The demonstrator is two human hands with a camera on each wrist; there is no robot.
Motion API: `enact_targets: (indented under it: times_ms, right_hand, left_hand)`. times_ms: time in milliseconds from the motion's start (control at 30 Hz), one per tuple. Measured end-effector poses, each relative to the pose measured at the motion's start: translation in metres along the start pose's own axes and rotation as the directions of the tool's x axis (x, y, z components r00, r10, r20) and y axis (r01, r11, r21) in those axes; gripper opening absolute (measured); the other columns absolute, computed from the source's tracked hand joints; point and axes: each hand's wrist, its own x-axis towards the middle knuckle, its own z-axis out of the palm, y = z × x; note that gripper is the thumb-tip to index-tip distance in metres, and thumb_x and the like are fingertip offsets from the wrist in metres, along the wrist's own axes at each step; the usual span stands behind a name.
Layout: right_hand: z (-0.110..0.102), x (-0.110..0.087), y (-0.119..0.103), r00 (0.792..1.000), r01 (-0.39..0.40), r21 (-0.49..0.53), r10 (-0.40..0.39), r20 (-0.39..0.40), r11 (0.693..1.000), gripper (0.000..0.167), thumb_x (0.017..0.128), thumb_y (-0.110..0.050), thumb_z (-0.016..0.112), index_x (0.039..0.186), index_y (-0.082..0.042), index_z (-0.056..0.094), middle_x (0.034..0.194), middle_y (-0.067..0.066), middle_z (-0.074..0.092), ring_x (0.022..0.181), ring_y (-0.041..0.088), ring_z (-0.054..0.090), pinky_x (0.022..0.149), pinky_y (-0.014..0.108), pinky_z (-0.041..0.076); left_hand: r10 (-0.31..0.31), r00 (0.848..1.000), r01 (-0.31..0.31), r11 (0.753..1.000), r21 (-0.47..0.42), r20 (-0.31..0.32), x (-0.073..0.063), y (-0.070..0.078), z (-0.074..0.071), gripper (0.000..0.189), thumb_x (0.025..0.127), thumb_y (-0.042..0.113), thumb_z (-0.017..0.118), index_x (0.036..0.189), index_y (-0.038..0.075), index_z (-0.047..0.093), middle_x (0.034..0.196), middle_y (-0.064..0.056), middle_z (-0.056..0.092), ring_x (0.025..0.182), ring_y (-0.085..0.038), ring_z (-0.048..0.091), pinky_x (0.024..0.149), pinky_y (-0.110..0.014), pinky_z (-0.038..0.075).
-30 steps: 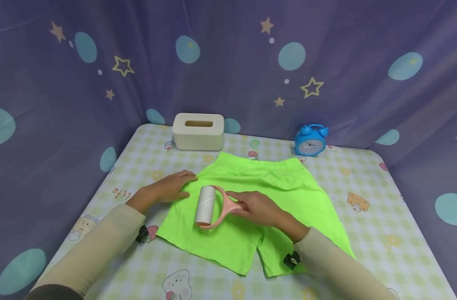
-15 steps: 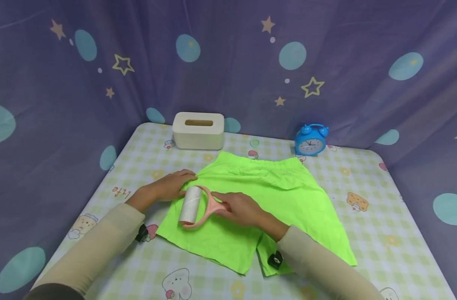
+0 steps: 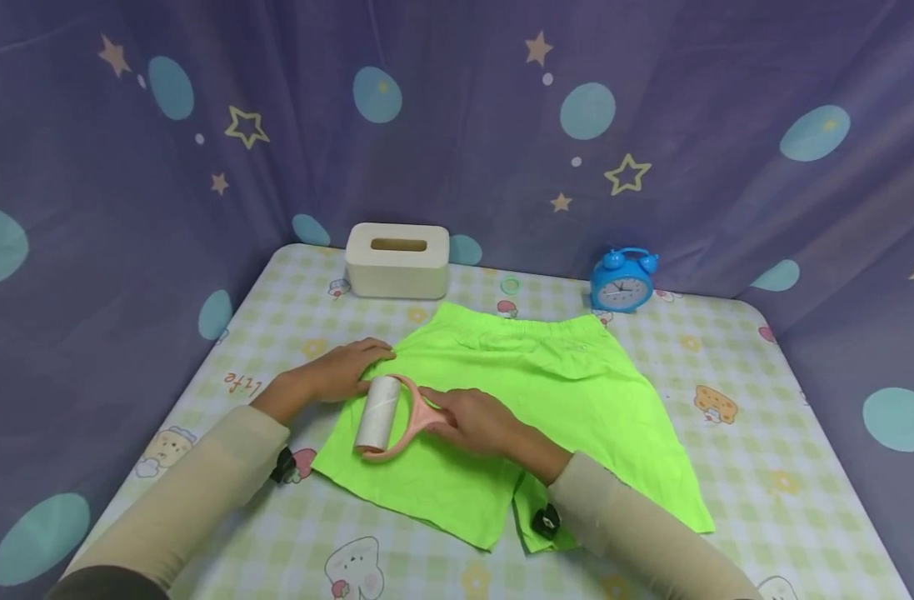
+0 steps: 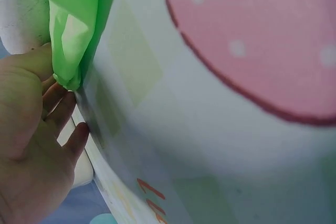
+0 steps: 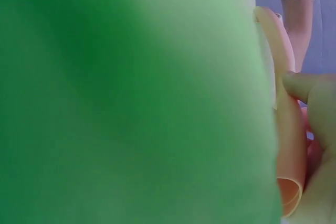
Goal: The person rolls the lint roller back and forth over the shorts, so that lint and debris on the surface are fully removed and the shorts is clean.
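Bright green shorts (image 3: 569,392) lie spread on the table, waistband toward the back. My right hand (image 3: 473,421) grips the pink handle of a lint roller (image 3: 378,414), whose white roll lies over the left leg of the shorts. In the right wrist view, the thumb lies along the handle (image 5: 292,140), and blurred green cloth fills most of the picture. My left hand (image 3: 340,372) rests at the left side edge of the shorts, fingers loosely extended. Its thumb and fingertips touch the green cloth (image 4: 76,19) in the left wrist view. The white roll is right beside the left thumb.
A cream tissue box (image 3: 398,275) stands at the back left of the table, and a blue alarm clock (image 3: 623,282) at the back right. The checked tablecloth (image 3: 786,433) has printed cartoons. A purple curtain (image 3: 457,150) with stars and ovals surrounds the table's back and sides.
My right hand has moved left with the lint roller, over the left leg toward my left hand, with little shift in the last half second. The left hand stays in place.
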Motion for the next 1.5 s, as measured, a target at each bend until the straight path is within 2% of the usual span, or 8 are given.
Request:
enact_targets:
  times_ms: [233, 567, 767, 1033, 1500]
  right_hand:
    - [-0.004, 0.001, 0.000, 1.000, 0.011, 0.003, -0.012, 0.029, 1.000, 0.059, 0.102, -0.037, 0.062, 0.154, -0.013, 0.047, 0.066, -0.008, 0.046, 0.057, 0.003, 0.039, 0.059, 0.020, 0.037]
    - [-0.010, -0.001, -0.001, 0.998, -0.013, 0.008, 0.013, 0.056, 1.000, 0.060, 0.102, -0.036, 0.063, 0.155, -0.013, 0.046, 0.062, -0.008, 0.044, 0.055, 0.003, 0.039, 0.058, 0.020, 0.038]
    - [-0.013, -0.005, 0.005, 0.999, -0.019, 0.031, 0.017, 0.042, 0.999, 0.059, 0.100, -0.035, 0.066, 0.153, -0.015, 0.049, 0.058, -0.011, 0.041, 0.051, 0.002, 0.035, 0.056, 0.019, 0.035]
    - [-0.016, -0.016, 0.016, 0.999, -0.035, 0.043, 0.034, 0.041, 0.998, 0.059, 0.099, -0.038, 0.068, 0.151, -0.017, 0.051, 0.054, -0.013, 0.034, 0.049, 0.001, 0.027, 0.053, 0.018, 0.030]
    - [-0.032, -0.042, 0.027, 0.996, -0.065, 0.059, 0.061, 0.063, 0.996, 0.058, 0.098, -0.035, 0.069, 0.151, -0.017, 0.051, 0.052, -0.013, 0.034, 0.047, 0.000, 0.028, 0.052, 0.017, 0.030]
  left_hand:
    - [0.002, 1.000, -0.002, 1.000, -0.002, 0.000, 0.001, -0.003, 0.002, 0.053, 0.099, 0.013, 0.065, 0.149, 0.004, 0.049, 0.153, -0.019, 0.046, 0.141, -0.042, 0.046, 0.113, -0.059, 0.041]
    - [0.005, 1.000, -0.005, 1.000, -0.008, 0.000, 0.003, -0.001, 0.002, 0.053, 0.099, 0.013, 0.065, 0.149, 0.003, 0.049, 0.153, -0.019, 0.046, 0.141, -0.041, 0.045, 0.113, -0.059, 0.041]
    - [0.003, 1.000, -0.003, 1.000, -0.004, 0.005, 0.003, -0.001, 0.003, 0.055, 0.099, 0.017, 0.067, 0.149, 0.003, 0.049, 0.153, -0.019, 0.045, 0.142, -0.041, 0.045, 0.113, -0.059, 0.041]
    - [-0.002, 1.000, 0.002, 1.000, -0.024, 0.014, 0.003, -0.002, 0.002, 0.057, 0.099, 0.019, 0.068, 0.150, 0.003, 0.048, 0.154, -0.019, 0.044, 0.142, -0.041, 0.045, 0.113, -0.059, 0.040]
    - [-0.003, 1.000, 0.004, 1.000, -0.027, 0.021, 0.001, -0.002, 0.000, 0.057, 0.100, 0.019, 0.066, 0.151, 0.003, 0.046, 0.155, -0.019, 0.043, 0.143, -0.042, 0.043, 0.113, -0.061, 0.039]
